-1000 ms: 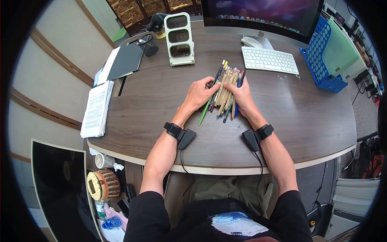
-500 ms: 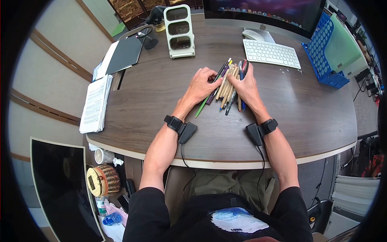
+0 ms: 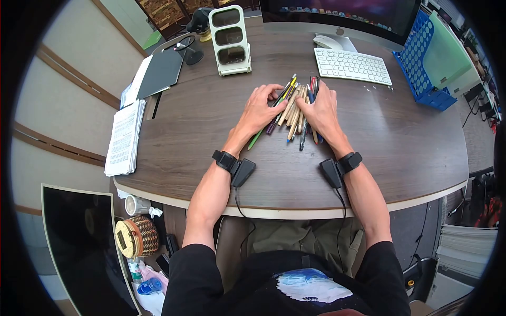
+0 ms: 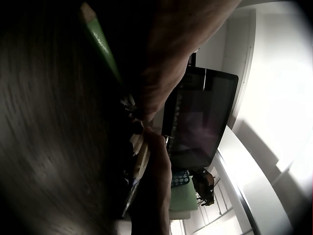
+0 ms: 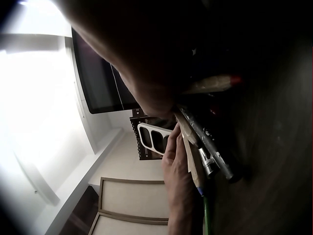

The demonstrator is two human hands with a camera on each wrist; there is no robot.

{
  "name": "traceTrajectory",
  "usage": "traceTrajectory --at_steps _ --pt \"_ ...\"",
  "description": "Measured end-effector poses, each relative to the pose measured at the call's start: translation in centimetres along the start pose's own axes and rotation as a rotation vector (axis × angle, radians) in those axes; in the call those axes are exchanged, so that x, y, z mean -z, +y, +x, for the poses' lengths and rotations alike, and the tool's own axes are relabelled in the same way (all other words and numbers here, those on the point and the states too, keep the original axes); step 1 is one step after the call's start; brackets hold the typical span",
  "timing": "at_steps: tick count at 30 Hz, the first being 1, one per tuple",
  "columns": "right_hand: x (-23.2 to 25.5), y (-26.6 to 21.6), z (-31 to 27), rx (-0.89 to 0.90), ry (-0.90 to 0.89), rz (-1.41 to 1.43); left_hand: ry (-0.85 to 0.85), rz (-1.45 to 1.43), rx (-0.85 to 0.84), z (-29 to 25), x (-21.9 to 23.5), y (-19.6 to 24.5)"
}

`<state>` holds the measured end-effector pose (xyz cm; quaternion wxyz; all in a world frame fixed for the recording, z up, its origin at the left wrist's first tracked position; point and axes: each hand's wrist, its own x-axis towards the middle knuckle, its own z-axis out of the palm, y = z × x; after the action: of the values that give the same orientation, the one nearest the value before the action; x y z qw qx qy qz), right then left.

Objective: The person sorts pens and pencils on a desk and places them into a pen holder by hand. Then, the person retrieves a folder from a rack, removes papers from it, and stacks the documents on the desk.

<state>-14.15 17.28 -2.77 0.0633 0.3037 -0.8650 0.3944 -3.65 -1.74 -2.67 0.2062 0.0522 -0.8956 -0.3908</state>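
Observation:
Several pencils and pens lie in a fanned bundle between the two hands over the desk. The left hand has its fingers and thumb curled round the left side, where a green pencil points toward the person. On the right side, the right hand grips wooden pencils and darker pens, its thumb over them. The left wrist view has the green pencil in front of a dark palm area. In the right wrist view, a dark pen and a red-tipped pencil stick out below the hand. Most fingertips are hidden.
A keyboard and mouse are beyond the right hand, before a monitor. A white three-window holder and a mesh cup stand behind. Papers lie left; a blue rack stands right.
Both hands have moved slightly apart, with the bundle spread a little wider between them. The green pencil's near end has swung left. The head view has shifted slightly.

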Motion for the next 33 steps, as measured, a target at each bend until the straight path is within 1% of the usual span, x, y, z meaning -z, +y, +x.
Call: traceTrajectory --at_steps 2,3,5,9,11,12,13,14,15,17,21,23,27,29,31,32,33 --pt "-0.3 0.2 -0.3 0.039 0.068 -0.046 0.017 -0.001 -0.012 -0.1 -0.1 -0.2" --pt "-0.3 0.3 -0.3 0.039 0.067 -0.046 0.017 -0.001 -0.012 0.1 0.0 -0.1" --pt "-0.5 0.6 -0.5 0.084 0.105 -0.15 -0.018 -0.029 0.011 0.0 0.1 0.1" --pt "-0.3 0.4 -0.5 0.1 0.154 -0.127 0.001 -0.055 -0.008 -0.2 0.0 0.1" --pt "-0.1 0.3 -0.3 0.113 0.239 -0.05 -0.025 0.018 0.02 -0.2 0.2 0.2" --pt "-0.1 0.6 -0.1 0.115 0.246 -0.043 -0.007 0.022 0.027 -0.2 0.2 0.5" --pt "-0.1 0.9 0.1 0.084 0.263 -0.017 -0.005 0.03 0.021 -0.1 0.3 0.7" --pt "-0.2 1.3 0.2 0.05 0.28 0.009 -0.013 0.033 0.052 0.0 0.3 0.9" --pt "-0.1 1.4 0.4 0.051 0.284 0.014 -0.02 0.035 0.085 0.0 0.4 1.2" --pt "0.0 1.7 0.4 0.069 0.325 0.031 -0.012 0.056 0.092 0.1 0.4 1.7" --pt "0.0 2.2 0.4 0.072 0.296 0.046 -0.072 0.114 0.133 0.7 0.8 2.3" --pt "0.0 2.3 0.7 0.042 0.337 0.152 -0.093 0.135 0.144 1.0 1.1 2.9" --pt "0.4 2.0 0.9 0.038 0.41 0.235 -0.145 0.182 0.169 1.3 1.2 3.5" --pt "0.5 2.1 1.0 -0.027 0.418 0.305 -0.159 0.197 0.17 1.4 1.1 3.7" --pt "0.6 2.3 1.2 -0.064 0.437 0.355 -0.099 0.283 0.112 1.4 0.7 4.0" --pt "0.7 2.4 1.3 -0.096 0.45 0.395 -0.105 0.294 0.108 1.6 0.6 4.2" --pt "0.5 2.6 1.5 -0.1 0.456 0.404 -0.127 0.33 0.164 1.9 0.6 4.8"
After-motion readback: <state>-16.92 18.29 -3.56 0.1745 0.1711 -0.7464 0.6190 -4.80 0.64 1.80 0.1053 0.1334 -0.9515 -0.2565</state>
